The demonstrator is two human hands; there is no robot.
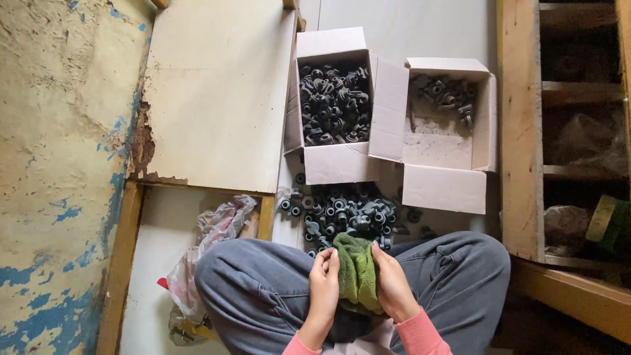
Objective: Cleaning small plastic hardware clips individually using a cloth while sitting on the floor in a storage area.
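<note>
On the floor [217, 98], a person sits cross-legged, knees in grey trousers [263, 289], with both hands meeting over the lap. A green cloth [357, 273] hangs between them: the right hand [393, 284] is wrapped around its right side, fingers folded into the fabric, and the left hand [324, 279] has its fingertips pinched together at the cloth's upper left edge. Whether a small part sits inside that pinch I cannot tell; the fingers hide it.

Just beyond the knees lies a loose heap of dark grey parts [345, 215], some ring-shaped, touching one another and spreading toward the boxes. Two open cardboard boxes stand farther off, side by side and touching: the left box [332, 167] is nearly full of the same parts, the right box [447, 187] holds only a few in its far corner. A crumpled plastic bag [210, 243] lies by the left knee, against a wooden frame [121, 250].

The risks look small. The heap is close to the shins, so a shifted leg could scatter parts across the floor, and round ones may roll under the wooden shelf [522, 131] on the right. A part gripped through loose cloth could also slip and drop into the lap.
</note>
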